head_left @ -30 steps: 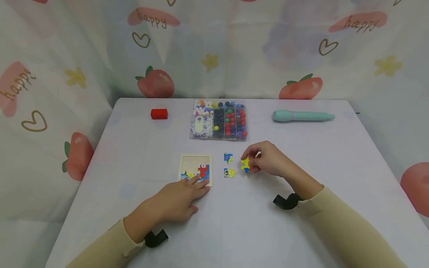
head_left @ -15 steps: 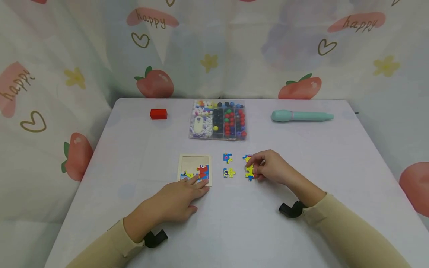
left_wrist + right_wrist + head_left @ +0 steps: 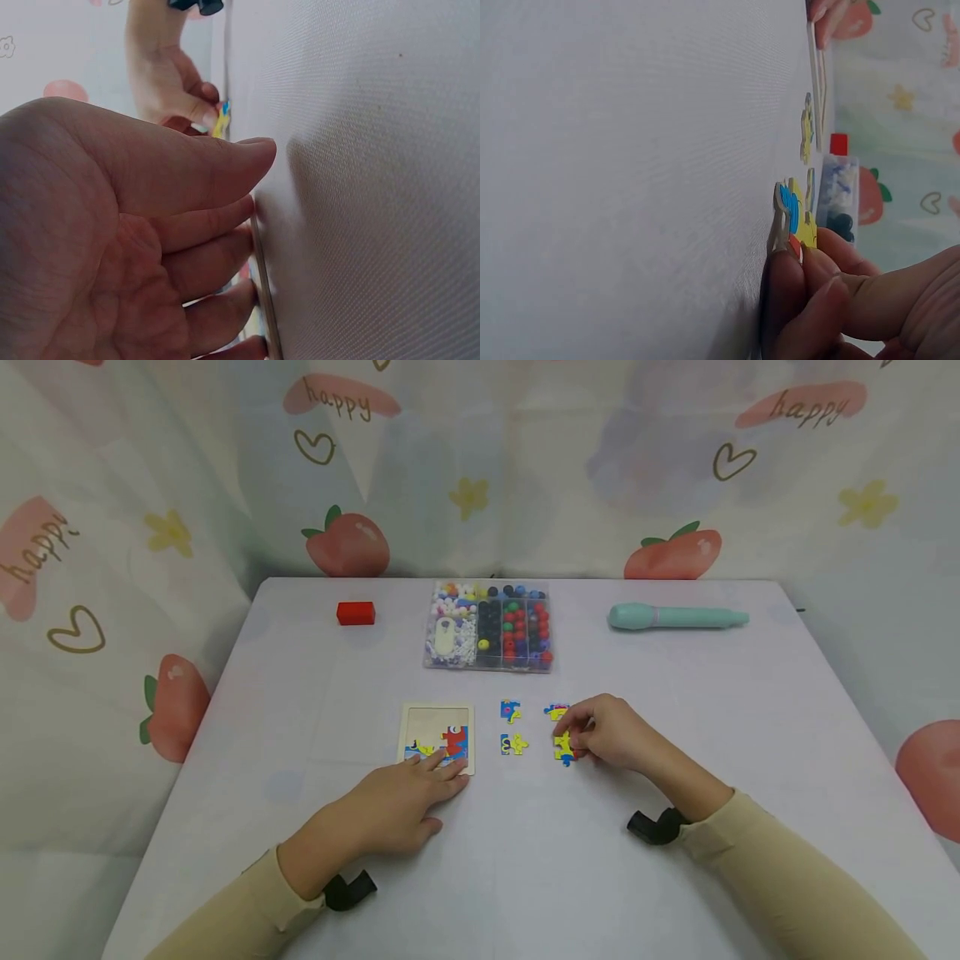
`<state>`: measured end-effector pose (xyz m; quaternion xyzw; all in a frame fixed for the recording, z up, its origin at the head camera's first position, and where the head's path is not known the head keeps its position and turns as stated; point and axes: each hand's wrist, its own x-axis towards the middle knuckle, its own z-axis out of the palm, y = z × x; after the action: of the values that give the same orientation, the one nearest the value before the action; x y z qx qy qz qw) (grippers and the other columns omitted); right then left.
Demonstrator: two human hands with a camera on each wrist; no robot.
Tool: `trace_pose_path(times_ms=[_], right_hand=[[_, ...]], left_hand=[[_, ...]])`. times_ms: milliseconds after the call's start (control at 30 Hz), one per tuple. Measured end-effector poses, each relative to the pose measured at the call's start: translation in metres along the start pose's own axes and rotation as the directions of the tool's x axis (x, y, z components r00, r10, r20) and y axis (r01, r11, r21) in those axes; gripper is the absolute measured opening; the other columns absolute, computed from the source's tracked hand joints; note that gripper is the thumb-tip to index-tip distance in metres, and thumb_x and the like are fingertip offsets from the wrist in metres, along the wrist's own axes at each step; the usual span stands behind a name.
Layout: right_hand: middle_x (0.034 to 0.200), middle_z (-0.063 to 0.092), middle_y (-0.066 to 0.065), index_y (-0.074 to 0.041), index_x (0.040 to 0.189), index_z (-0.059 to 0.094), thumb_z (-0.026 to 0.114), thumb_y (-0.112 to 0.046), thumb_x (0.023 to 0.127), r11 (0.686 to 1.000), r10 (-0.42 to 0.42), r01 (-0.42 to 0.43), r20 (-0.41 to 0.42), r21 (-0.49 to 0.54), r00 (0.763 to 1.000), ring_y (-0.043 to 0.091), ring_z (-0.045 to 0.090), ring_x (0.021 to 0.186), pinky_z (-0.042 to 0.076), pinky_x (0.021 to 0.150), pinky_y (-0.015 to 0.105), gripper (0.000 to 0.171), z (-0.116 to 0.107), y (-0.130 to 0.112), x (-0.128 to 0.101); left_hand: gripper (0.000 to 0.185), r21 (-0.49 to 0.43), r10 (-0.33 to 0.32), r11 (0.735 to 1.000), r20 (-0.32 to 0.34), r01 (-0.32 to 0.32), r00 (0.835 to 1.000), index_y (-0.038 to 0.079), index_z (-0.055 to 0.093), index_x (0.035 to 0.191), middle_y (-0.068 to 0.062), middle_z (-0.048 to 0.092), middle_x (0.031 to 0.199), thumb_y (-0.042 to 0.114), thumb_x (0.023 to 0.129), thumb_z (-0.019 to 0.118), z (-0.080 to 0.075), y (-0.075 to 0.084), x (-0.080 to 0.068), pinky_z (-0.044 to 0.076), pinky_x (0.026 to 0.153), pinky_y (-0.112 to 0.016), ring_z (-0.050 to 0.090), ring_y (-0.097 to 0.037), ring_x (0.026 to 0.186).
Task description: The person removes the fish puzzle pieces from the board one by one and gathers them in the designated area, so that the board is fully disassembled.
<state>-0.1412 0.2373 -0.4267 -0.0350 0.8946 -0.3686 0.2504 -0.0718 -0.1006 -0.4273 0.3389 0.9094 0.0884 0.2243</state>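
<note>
My left hand [image 3: 393, 806] rests with its fingers spread on the near edge of a small wooden puzzle tray [image 3: 402, 727]. Several joined puzzle pieces [image 3: 454, 742] lie in the tray's lower part, partly under the fingertips. My right hand [image 3: 611, 733] pinches a yellow jigsaw puzzle piece [image 3: 564, 750] with blue and red parts, low at the tabletop. In the right wrist view thumb and fingers hold this piece [image 3: 791, 214] by its edge. Just beyond it lies another puzzle piece [image 3: 556, 712], partly hidden by the hand. Between tray and right hand lie a blue piece [image 3: 510, 711] and a yellow-and-blue piece [image 3: 514, 744].
A clear compartment box of beads [image 3: 488, 627] stands at the back middle of the white table [image 3: 495, 877]. At the back left is a red block [image 3: 356, 613]. A mint-green pen-shaped object [image 3: 678, 617] lies at the back right. A patterned curtain hangs behind.
My right hand has moved right and toward me with the yellow puzzle piece, uncovering part of the piece beyond it. In the last half second it barely moves. The left hand stays on the tray.
</note>
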Motion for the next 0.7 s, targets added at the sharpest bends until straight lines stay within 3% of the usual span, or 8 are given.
trace_pose_path(times_ms=[300, 700], right_hand=[[0.081, 0.064, 0.006, -0.013, 0.112, 0.073, 0.063, 0.008, 0.086, 0.992, -0.05, 0.04, -0.087, -0.116, 0.995, 0.019, 0.062, 0.07, 0.052, 0.06, 0.029, 0.035, 0.0038, -0.0007, 0.0015], [0.08, 0.063, 0.002, -0.017, 0.101, 0.074, 0.077, -0.005, 0.084, 0.968, -0.076, 0.036, -0.154, -0.247, 0.985, 0.02, 0.055, 0.077, 0.045, 0.067, 0.03, 0.021, 0.0048, -0.001, 0.0017]], left_hand=[[0.066, -0.002, -0.002, 1.0, 0.003, 0.002, 1.0, 0.028, 0.043, 0.157, 0.011, 0.032, 0.168, 0.032, 0.096, 0.067, -0.0008, 0.0005, 0.0005, 0.039, 0.121, -0.052, 0.027, -0.025, 0.159], [0.065, 0.001, 0.0, 1.0, -0.007, 0.0, 1.0, 0.027, 0.044, 0.157, 0.011, 0.032, 0.168, 0.031, 0.096, 0.067, 0.0003, 0.0003, 0.0004, 0.038, 0.122, -0.052, 0.027, -0.024, 0.159]])
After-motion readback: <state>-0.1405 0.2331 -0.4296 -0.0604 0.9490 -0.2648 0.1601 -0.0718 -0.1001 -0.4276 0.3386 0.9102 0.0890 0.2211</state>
